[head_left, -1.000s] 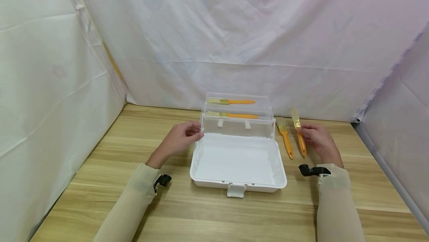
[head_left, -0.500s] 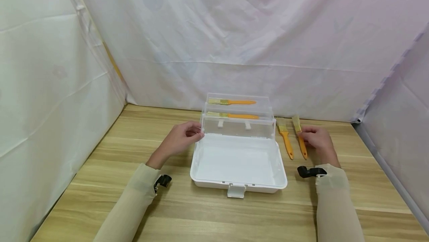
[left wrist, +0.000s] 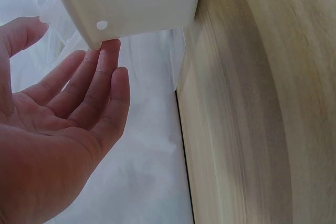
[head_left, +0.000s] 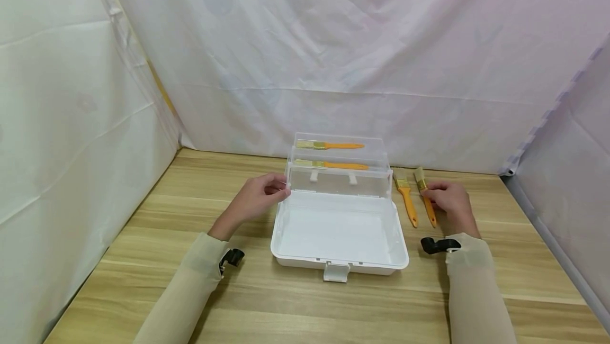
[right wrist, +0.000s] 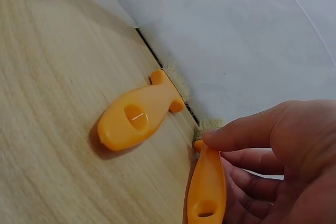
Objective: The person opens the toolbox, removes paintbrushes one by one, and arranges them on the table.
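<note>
My right hand (head_left: 450, 201) pinches a paintbrush (head_left: 429, 209) with an orange handle and pale bristles. The right wrist view has its thumb at the top of the orange handle (right wrist: 206, 182), near the bristles, with the other fingers along the far side. A second paintbrush (head_left: 407, 201) lies just left of it on the table. At the back left corner of the white plastic box (head_left: 333, 262), my left hand (left wrist: 68, 103) touches with fingertips at the corner and thumb at clear plastic, its fingers relaxed.
Raised clear trays (head_left: 338, 180) at the back of the box hold an upper paintbrush (head_left: 340, 145) and a lower paintbrush (head_left: 343, 165). A latch (head_left: 336, 272) hangs at its front. The wooden table (head_left: 310, 307) ends at white cloth (head_left: 333, 58) behind.
The right hand has lowered the paintbrush beside the other one, bringing it down and slightly toward me. The left hand and the box have stayed in place.
</note>
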`<state>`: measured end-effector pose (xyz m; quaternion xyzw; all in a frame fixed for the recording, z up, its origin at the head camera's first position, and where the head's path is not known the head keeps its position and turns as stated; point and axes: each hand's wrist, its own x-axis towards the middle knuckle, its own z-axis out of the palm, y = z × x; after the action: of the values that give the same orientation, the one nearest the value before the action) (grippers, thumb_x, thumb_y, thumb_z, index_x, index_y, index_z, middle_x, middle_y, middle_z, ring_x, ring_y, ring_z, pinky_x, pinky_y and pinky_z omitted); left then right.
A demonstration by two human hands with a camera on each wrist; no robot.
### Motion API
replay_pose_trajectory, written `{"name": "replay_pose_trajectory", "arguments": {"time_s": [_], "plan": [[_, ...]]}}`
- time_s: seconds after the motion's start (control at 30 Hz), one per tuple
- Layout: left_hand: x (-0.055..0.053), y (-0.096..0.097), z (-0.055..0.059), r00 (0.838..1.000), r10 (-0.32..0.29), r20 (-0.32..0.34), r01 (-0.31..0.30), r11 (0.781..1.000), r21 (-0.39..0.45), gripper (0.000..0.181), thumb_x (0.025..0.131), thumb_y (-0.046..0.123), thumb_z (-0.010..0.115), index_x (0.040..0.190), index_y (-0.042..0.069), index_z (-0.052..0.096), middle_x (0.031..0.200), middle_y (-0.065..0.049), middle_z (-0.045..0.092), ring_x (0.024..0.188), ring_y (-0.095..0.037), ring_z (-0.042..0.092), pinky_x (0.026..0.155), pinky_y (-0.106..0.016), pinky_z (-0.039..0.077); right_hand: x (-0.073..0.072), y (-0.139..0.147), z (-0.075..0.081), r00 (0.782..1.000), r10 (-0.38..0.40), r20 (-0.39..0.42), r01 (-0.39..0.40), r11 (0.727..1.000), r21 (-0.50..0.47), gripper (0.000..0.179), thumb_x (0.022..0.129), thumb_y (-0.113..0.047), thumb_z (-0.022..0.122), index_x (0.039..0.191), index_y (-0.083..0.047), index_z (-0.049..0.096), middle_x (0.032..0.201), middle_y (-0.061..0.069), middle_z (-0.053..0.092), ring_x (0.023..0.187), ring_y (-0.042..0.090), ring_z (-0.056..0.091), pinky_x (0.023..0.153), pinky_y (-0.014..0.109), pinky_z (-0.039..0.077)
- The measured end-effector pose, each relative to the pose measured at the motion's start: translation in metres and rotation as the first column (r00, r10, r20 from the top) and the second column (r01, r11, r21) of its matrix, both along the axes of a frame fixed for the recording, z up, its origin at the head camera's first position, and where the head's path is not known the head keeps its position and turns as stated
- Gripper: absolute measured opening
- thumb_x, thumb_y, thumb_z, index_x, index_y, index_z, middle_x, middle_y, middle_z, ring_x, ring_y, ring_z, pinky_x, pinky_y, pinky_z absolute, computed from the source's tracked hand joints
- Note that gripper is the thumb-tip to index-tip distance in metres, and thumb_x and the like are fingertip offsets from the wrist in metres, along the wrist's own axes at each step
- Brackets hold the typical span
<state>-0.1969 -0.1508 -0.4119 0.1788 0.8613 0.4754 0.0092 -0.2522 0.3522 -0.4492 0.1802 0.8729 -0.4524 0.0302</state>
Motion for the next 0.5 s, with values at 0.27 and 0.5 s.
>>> {"name": "replay_pose_trajectory", "arguments": {"time_s": [0.27,0.5], "plan": [[0.0005,0.0,0.0003,1.0,0.004,0.001,-0.004,1.0,-0.006,0.038,0.108,0.025,0.073,0.135,-0.001,0.071,0.115,-0.009,0.078,0.109,-0.027,0.074,0.1,-0.047,0.06,0.0011,0.0005,0.0003,1.0,0.002,-0.025,-0.001,0.998,0.058,0.046,0.104,-0.02,0.076,0.14,0.007,0.068,0.133,0.025,0.066,0.092,0.023,0.065,0.066,0.02,0.057],[0.0007,0.0003,0.0008,1.0,0.005,0.002,-0.005,1.0,-0.01,0.039,0.108,0.026,0.073,0.135,-0.001,0.071,0.116,-0.009,0.078,0.11,-0.027,0.074,0.1,-0.048,0.06,0.0023,0.0019,0.0008,0.999,-0.01,-0.032,0.014,0.994,0.11,0.046,0.103,-0.023,0.079,0.137,0.007,0.071,0.13,0.027,0.068,0.09,0.025,0.066,0.064,0.02,0.056]]}}
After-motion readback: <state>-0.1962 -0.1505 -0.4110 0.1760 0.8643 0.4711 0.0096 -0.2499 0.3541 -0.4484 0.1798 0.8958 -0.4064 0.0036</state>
